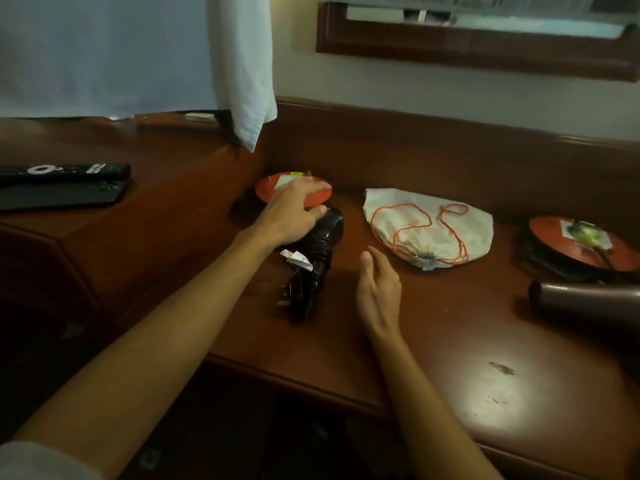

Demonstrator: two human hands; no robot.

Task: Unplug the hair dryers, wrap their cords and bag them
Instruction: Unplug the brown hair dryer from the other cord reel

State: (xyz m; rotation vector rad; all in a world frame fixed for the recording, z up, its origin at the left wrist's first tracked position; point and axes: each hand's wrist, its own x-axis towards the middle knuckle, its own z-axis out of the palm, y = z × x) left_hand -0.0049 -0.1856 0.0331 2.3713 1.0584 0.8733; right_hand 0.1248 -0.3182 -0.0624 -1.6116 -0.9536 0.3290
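A black hair dryer (320, 249) lies on the wooden desk (450, 341), its cord wound round the handle and its plug (289, 296) at the near end. My left hand (294, 213) grips the dryer's head, in front of an orange cord reel (277, 188). My right hand (379, 289) hovers just right of the dryer, fingers straight, holding nothing. A white drawstring bag (429, 226) with an orange cord lies flat further right. At the right edge a second, brown hair dryer (585, 301) lies in front of another orange reel (585, 247) with a plug in it.
A TV remote (65, 171) and a dark flat device (59, 197) lie on the raised shelf at left. A white cloth (242, 81) hangs over the desk's back corner. A wood-framed mirror (485, 46) hangs on the wall. The desk's front edge runs diagonally near me.
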